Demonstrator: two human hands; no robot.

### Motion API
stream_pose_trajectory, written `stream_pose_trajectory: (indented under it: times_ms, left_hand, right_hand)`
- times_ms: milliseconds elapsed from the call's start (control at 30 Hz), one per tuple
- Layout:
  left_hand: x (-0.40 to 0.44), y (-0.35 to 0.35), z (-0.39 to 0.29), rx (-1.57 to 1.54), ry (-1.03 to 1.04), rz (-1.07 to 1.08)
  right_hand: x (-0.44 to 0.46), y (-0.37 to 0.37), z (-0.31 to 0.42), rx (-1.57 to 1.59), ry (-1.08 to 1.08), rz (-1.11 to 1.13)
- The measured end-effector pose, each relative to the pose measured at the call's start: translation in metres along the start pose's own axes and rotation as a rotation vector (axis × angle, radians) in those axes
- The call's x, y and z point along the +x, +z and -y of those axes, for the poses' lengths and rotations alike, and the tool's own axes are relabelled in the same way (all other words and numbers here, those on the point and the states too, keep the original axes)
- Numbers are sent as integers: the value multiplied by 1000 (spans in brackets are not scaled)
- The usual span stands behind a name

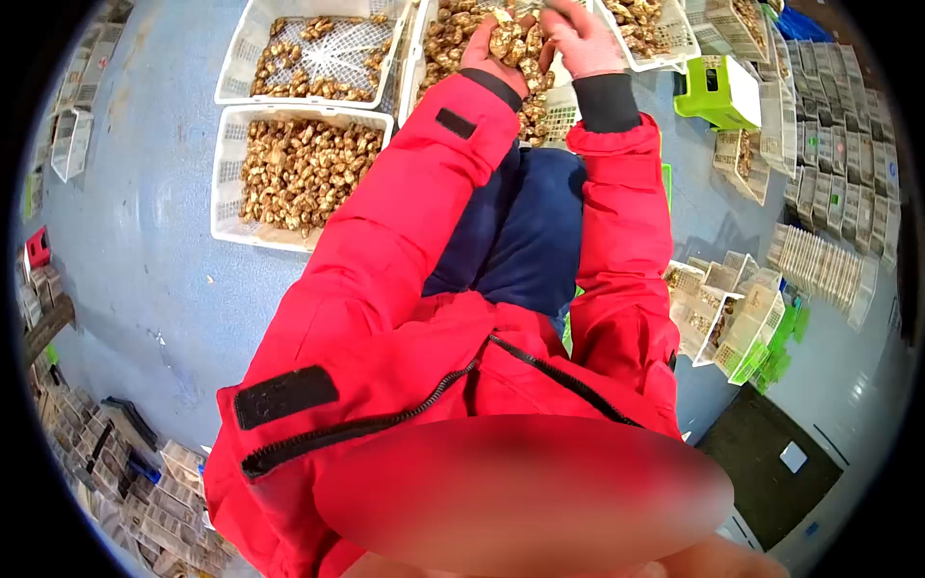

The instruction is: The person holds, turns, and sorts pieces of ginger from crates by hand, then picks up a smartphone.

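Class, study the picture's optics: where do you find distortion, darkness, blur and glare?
Head view: fisheye distortion curves the outer scene, including stacked crates, with black corners; head view: a smeared oval hides part of the red jacket; head view: small glints mark the floor, while the brown bulbs look fairly crisp.

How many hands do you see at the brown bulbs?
2. The left hand is on the left of a clump of bulbs; the right hand is on its right. Some fingers are partly hidden or blurred.
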State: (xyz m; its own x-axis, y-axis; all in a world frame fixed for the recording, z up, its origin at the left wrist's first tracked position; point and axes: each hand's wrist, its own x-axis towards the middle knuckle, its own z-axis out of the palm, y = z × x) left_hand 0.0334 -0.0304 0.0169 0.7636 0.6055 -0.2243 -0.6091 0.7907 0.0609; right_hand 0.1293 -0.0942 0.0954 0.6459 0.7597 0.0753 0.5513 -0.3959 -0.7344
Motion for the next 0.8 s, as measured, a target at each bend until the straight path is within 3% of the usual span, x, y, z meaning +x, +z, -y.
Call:
stream_pose_trajectory:
  times_ms: [67,133,167,233,300,333,367,433,467,600,733,800]
  left_hand:
    - [0,-11,5,113,94,167]
    - [-1,-18,2,113,-7,146]
    - [-2,-19,8,401,202,165]
    - [2,-5,6,93,-38,-145]
    - [4,-4,5,12,-119,-99]
    - [7,-5,5,17,-124,-70]
    - [8,-6,5,21,-133,-42]
    - [9,-10,1,-68,-231,33]
    - [11,-11,1,-125,-247,63]
    - [11,-12,3,-42,-15,-34]
    - [9,-10,0,-83,-24,-1]
    - [7,-5,0,-50,-3,-53]
  right_hand:
    - [13,21,-20,-119,-175,-7]
    - [24,26,-23,-217,-287,55]
    - [27,25,-19,-276,-297,114]
    - [24,11,-13,-2,-50,271]
    - [19,0,-9,397,161,288]
    - [28,7,-37,640,168,260]
    - [26,0,-41,514,82,193]
    - [19,8,-54,1147,149,36]
    - [20,8,-58,1271,127,-11]
    - [7,1,-64,1481,100,109]
    - [2,5,-78,1541,-129,192]
    - [5,3,-83,1668,-80,238]
